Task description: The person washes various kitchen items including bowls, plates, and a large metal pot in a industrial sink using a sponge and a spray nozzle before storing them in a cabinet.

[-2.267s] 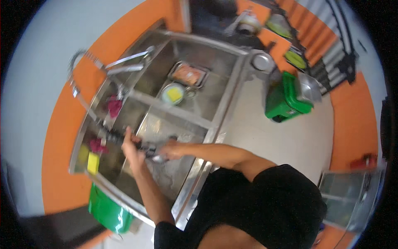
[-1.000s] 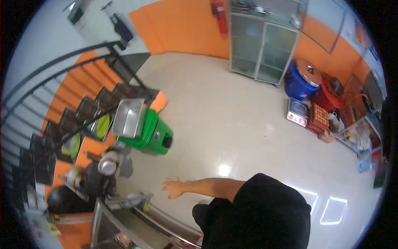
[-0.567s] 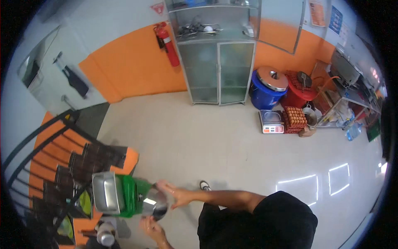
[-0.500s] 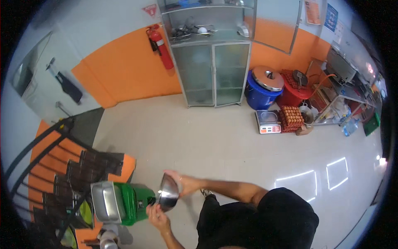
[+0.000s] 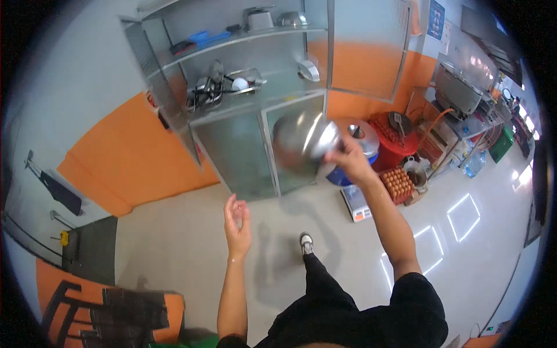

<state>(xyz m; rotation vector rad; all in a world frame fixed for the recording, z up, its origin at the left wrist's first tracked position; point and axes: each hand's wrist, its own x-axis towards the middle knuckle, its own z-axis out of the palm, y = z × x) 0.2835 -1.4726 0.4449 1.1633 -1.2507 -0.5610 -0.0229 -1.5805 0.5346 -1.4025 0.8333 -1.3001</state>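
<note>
Metal bowl [image 5: 299, 142]: lifted in the air, in front of the cabinet doors in this view; shiny, round and smeared by blur; cannot tell which way the mouth faces.
Right hand [image 5: 351, 159]: grasping the metal bowl at the right-hand edge; blurred, with exact finger placement hard to tell.
Right forearm [image 5: 391, 226]: reaches up from a black sleeve [image 5: 415, 301] at the lower right.
Left hand [image 5: 237, 223]: unclenched, released from any object; fingers upright and slightly bent, thumb apart from them; below and to the left of the metal bowl, not touching it.
Cabinet [image 5: 235, 151]: stands behind the metal bowl, metal-framed, with frosted glass doors below and shelving above.
Upper shelf [image 5: 243, 38]: carries blue plastic ware [image 5: 212, 38], a grey container [image 5: 259, 20] and a second metal bowl [image 5: 292, 20].
Lower shelf [image 5: 281, 87]: carries a cluster of metal utensils [image 5: 212, 87] and a round white item [image 5: 239, 84].
Blue bucket [image 5: 338, 176]: partly hidden by the right hand, topped with a metal lid [image 5: 366, 139].
Red tub [image 5: 394, 153]: just right of the blue bucket, with a slotted turner [image 5: 399, 124] on top.
Brown eggs [image 5: 397, 184]: arranged in rows near the red tub; parted in view from the scale [image 5: 355, 203] by the right forearm.
Floor [image 5: 191, 249]: pale and glossy, with a shoe [image 5: 306, 243] below the metal bowl in view.
Staircase [image 5: 130, 313]: at the lower left, dark steps with orange sides.
</note>
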